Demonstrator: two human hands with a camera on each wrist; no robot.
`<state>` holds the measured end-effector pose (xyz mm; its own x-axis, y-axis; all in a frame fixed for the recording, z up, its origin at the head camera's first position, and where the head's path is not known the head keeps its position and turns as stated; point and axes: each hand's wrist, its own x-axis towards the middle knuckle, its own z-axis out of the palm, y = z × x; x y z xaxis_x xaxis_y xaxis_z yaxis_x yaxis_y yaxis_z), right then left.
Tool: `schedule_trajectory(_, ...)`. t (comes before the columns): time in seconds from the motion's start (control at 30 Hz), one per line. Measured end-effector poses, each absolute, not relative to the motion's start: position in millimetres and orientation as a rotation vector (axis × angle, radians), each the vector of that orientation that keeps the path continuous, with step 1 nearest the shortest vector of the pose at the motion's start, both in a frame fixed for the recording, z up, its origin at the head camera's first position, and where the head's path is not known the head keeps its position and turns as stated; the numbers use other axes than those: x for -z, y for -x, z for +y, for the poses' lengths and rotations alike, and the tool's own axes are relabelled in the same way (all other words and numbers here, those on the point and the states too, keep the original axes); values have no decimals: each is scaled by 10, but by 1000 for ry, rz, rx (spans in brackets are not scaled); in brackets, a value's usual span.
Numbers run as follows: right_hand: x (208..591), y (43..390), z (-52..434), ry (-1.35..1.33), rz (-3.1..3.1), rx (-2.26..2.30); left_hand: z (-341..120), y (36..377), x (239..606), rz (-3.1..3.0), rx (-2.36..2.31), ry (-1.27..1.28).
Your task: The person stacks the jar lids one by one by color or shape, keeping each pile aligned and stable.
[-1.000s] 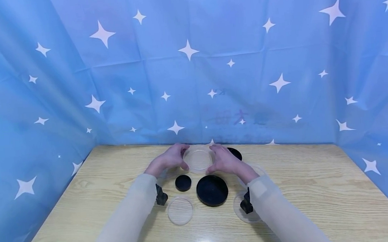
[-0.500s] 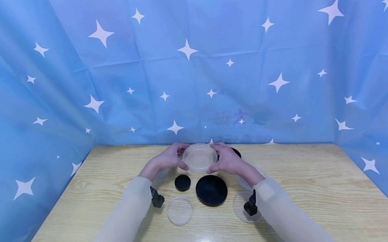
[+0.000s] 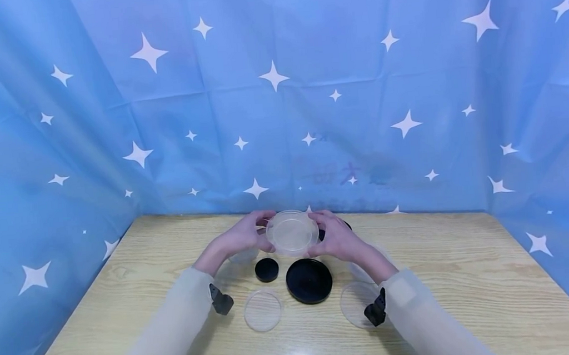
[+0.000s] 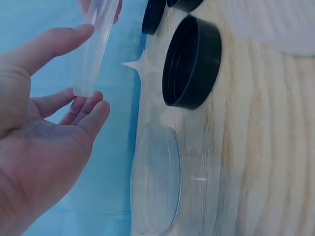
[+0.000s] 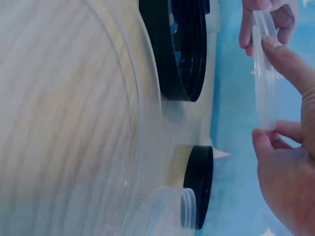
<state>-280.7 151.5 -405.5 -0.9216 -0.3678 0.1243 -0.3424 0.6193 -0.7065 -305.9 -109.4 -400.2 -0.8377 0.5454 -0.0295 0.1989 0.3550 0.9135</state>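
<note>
The clear round dish [image 3: 292, 232] hangs in the air above the back middle of the wooden table [image 3: 474, 291], held between both hands. The left hand [image 3: 241, 237] pinches its left rim with thumb and curled fingers; the right hand [image 3: 336, 236] pinches the right rim the same way. In the left wrist view the dish [image 4: 96, 46] shows edge-on between the thumb and the fingertips [image 4: 91, 105]; in the right wrist view its rim [image 5: 264, 69] sits under the thumb with the fingers below.

Compared with a second ago, the dish sits higher and a little nearer the person, and both forearms have drawn back toward the front edge. It looks tipped slightly toward the camera, though its transparency makes the angle hard to judge. Nothing shows inside it.

Below it, a large black lid [image 3: 309, 280] lies flat, with a small black cap [image 3: 266, 269] just to its left. Another black lid [image 3: 343, 226] lies behind the right hand, mostly hidden. A flat clear disc [image 3: 262, 311] lies near the left sleeve, and a second clear disc [image 3: 356, 304] lies partly under the right sleeve. A clear threaded jar [image 5: 170, 216] lies beside the black cap in the right wrist view. Blue star-printed cloth [image 3: 277, 89] backs the table.
</note>
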Motion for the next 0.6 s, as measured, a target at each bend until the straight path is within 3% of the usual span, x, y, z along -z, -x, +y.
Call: schedule_trajectory(0.6, 3816, 2402, 1450, 665, 2762, 1241, -1206, 2544, 3800, 2348, -1618, -749)
